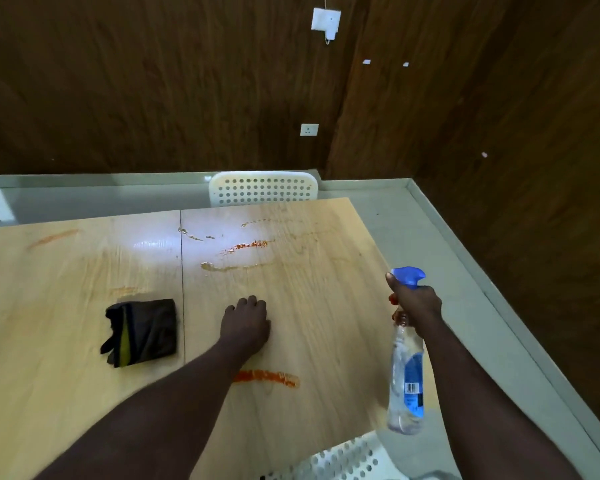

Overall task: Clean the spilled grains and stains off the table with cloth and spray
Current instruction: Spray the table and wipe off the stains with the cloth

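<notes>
Left grip (246,323): released, resting on pale wood-grain tabletop (66,341).
Right grip (418,306): clenched round clear plastic spray bottle (406,375), right of left grip.
Label: blue, barcode, wording unreadable.
Cloth (142,332): dark, folded, left of left grip.
Stain (267,377): orange smear, nearside of left grip.

Cloth (141,332) sits left of the table (66,393) seam; rightward a hand could sweep to the far edge, where a chair (262,188) stands

A plain meeting or dining room: wood-panelled walls (153,81), long table (66,341), perforated white chairs (262,188).
</notes>
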